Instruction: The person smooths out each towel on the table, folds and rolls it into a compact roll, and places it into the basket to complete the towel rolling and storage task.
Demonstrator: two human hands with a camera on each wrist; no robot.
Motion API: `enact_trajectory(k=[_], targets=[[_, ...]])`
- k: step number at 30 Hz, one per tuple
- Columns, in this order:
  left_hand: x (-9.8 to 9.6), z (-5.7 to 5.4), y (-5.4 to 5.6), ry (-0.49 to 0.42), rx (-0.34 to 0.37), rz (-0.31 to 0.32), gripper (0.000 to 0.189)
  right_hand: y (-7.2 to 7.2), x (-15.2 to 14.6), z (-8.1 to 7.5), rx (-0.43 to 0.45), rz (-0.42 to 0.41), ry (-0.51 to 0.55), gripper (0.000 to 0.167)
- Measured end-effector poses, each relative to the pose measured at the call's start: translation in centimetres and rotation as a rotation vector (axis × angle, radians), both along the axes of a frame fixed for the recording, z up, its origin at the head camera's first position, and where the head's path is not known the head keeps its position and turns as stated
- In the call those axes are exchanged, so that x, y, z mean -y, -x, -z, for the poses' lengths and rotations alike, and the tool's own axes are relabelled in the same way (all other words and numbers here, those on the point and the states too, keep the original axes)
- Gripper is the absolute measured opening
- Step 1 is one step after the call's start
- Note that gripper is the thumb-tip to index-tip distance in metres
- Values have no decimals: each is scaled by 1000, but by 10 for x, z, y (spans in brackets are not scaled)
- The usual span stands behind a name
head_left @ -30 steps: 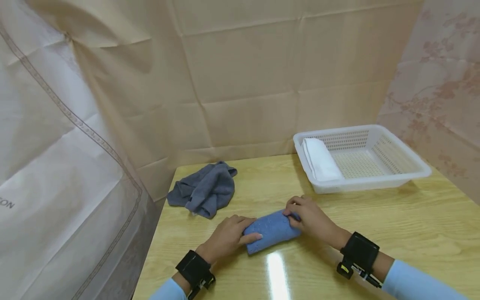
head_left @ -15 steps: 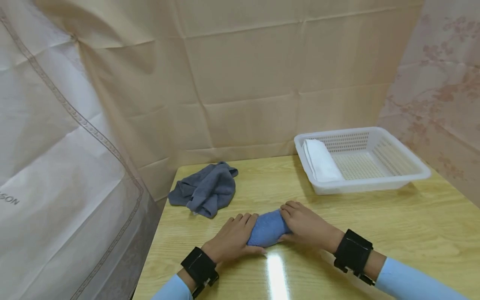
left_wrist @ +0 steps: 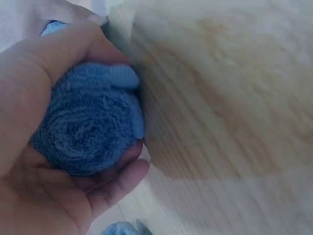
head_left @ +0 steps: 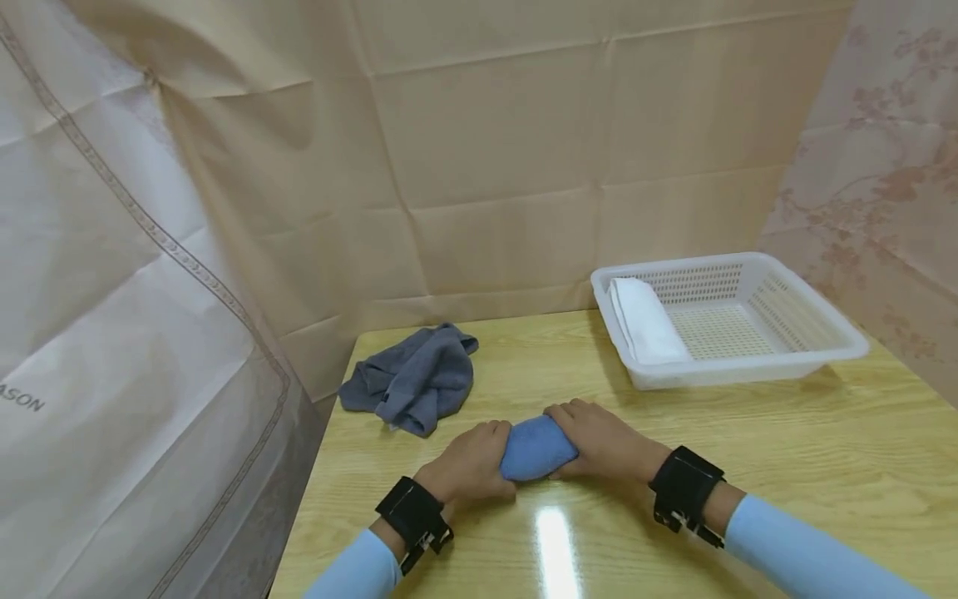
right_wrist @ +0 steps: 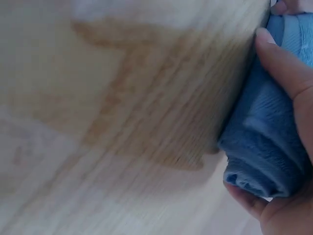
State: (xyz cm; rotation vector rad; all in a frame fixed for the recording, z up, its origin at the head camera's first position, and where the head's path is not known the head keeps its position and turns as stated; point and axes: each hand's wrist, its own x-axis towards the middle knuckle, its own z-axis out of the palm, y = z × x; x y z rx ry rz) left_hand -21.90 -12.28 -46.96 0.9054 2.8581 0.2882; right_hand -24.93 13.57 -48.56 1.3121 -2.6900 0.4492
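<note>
A blue towel (head_left: 539,449), rolled into a short cylinder, lies on the wooden table between both hands. My left hand (head_left: 473,462) grips its left end; in the left wrist view the spiral of the rolled towel (left_wrist: 83,127) shows, with thumb and fingers curled round it. At the other end my right hand (head_left: 603,441) holds the roll. The right wrist view shows the thumb laid along the towel (right_wrist: 264,122) and fingers beneath its folded end.
Behind the left hand lies a crumpled dark grey cloth (head_left: 419,378). A white plastic basket (head_left: 748,366) stands at the back right with a folded white towel (head_left: 649,323) at its left side. Beige fabric (head_left: 486,166) hangs behind the wooden table (head_left: 748,449).
Both hands have shifted from pinching and pressing the blue roll to gripping it round its two ends. The right hand has moved slightly left, and less of the towel shows between them.
</note>
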Motion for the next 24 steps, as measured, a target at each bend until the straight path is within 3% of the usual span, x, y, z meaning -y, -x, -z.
enact_trajectory(k=[8, 11, 14, 17, 20, 22, 24], targets=[[2, -3, 10, -30, 60, 9, 75, 12, 4, -2, 73, 23, 18, 75], [1, -4, 13, -71, 54, 4, 82, 12, 0, -6, 43, 60, 25, 73], [-2, -1, 18, -177, 12, -13, 88, 14, -11, -15, -23, 104, 33, 66], [-7, 0, 26, -337, -40, -69, 92, 21, -23, -32, -68, 168, 71, 66], [-16, -2, 36, -461, -63, -142, 85, 27, -35, -57, -33, 263, 171, 73], [-27, -3, 44, -469, -82, -145, 70, 30, -42, -74, 25, 340, 265, 78], [-42, -4, 52, -423, -148, -92, 52, 33, -48, -90, 93, 408, 363, 82]])
